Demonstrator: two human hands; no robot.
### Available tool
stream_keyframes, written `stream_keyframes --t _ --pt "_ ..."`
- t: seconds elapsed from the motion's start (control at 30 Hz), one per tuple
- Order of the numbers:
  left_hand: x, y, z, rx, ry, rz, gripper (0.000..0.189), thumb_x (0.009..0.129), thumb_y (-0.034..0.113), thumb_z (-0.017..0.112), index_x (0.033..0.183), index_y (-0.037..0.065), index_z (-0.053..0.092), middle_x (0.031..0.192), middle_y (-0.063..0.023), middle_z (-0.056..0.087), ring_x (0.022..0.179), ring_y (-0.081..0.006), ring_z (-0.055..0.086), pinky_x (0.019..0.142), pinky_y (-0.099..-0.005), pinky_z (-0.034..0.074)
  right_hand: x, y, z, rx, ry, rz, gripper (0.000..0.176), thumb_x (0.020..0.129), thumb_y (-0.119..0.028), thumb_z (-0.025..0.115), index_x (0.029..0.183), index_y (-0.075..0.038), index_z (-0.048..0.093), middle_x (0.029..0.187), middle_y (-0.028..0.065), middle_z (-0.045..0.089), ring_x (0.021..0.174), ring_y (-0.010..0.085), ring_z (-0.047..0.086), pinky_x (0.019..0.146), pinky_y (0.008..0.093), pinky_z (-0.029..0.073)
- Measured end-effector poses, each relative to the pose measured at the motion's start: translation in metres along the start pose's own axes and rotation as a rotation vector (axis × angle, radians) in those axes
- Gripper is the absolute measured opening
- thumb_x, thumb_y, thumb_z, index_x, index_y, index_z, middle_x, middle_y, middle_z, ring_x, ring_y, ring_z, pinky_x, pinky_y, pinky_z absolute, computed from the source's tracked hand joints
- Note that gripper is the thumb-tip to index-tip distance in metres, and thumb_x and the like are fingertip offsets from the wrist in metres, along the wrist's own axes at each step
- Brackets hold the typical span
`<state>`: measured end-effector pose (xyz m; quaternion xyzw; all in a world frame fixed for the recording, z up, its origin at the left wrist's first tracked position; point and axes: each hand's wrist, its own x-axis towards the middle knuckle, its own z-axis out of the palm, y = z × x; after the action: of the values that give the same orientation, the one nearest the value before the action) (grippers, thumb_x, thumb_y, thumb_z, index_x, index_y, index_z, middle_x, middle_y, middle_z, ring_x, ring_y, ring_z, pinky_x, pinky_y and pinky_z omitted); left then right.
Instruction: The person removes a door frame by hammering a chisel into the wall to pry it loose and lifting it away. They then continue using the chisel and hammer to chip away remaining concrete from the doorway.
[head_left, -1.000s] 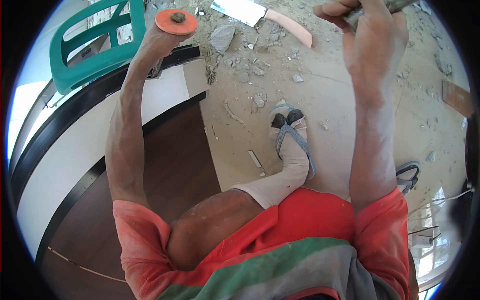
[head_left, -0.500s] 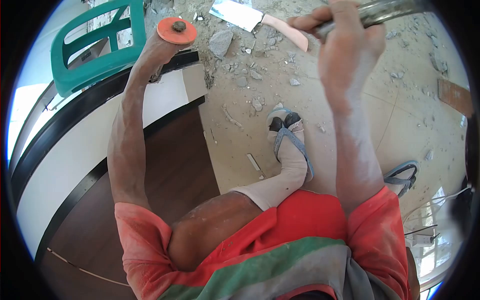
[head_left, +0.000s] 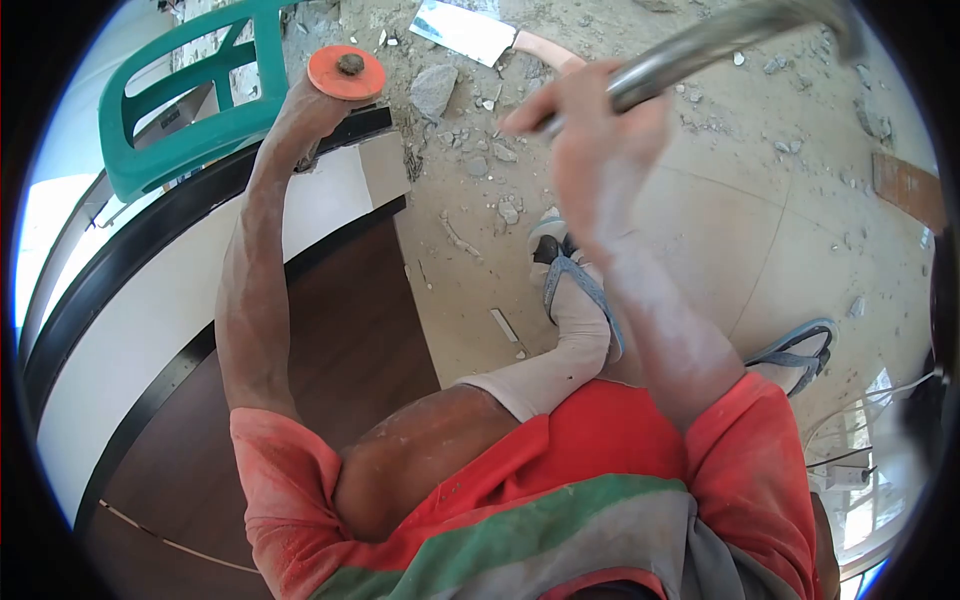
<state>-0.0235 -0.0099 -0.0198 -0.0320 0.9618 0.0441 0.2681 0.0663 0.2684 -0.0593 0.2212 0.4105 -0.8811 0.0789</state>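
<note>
My left hand [head_left: 312, 115] is closed round a tool just below its round orange guard [head_left: 346, 73], above the end of a curved counter. A worn, dusty metal end shows in the guard's centre; the tool's lower part is mostly hidden. My right hand [head_left: 605, 150] grips a metal hammer-like bar [head_left: 700, 55], raised over the floor and slanting up to the right, its far end bent and blurred. Beyond the right hand a cleaver-like blade [head_left: 463, 32] with a pinkish handle lies on the dusty floor.
A green plastic chair [head_left: 190, 150] stands at the upper left beside the curved counter [head_left: 130, 290]. Grey rubble [head_left: 434, 92] and small chips litter the tiled floor. A brown block [head_left: 908, 190] lies at the right edge. My sandalled feet are below, with a white cable [head_left: 880, 393] at lower right.
My right hand has moved left and a little down with the bar, covering part of the cleaver's handle. The left hand stays nearly in place on its tool.
</note>
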Motion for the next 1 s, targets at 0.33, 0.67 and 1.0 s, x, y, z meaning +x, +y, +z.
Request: stream_keyframes --t 0.33,0.67,1.0 --pt "-0.009 0.012 0.001 -0.034 0.014 0.042 0.040 0.078 0.025 0.075 0.108 0.003 0.060 0.102 -0.0127 0.065 0.094 -0.0274 0.060 0.084 -0.0367 0.047 0.023 -0.032 -0.045 -0.238 -0.087 -0.142 0.014 0.088 -0.010 0.052 0.092 0.003 0.049 0.070 0.0103 0.060 0.058 0.0152 0.062 0.053 0.0269 0.050" --pt "-0.005 0.000 0.007 0.037 0.057 0.125 0.037 0.080 0.024 0.071 0.109 0.003 0.059 0.104 -0.0145 0.065 0.097 -0.0299 0.061 0.085 -0.0372 0.048 -0.041 0.064 -0.031 -0.732 -0.444 0.298 0.029 0.087 -0.020 0.055 0.095 0.007 0.048 0.072 0.0246 0.060 0.066 0.0370 0.061 0.065 0.0441 0.051" --pt "-0.006 0.009 0.005 0.018 0.083 0.126 0.034 0.080 0.023 0.069 0.106 0.002 0.060 0.101 -0.0156 0.065 0.095 -0.0307 0.062 0.083 -0.0375 0.048 -0.072 0.102 -0.009 -0.892 -0.024 -0.202 0.024 0.085 -0.017 0.058 0.089 0.004 0.047 0.064 0.0192 0.057 0.063 0.0338 0.062 0.066 0.0441 0.049"
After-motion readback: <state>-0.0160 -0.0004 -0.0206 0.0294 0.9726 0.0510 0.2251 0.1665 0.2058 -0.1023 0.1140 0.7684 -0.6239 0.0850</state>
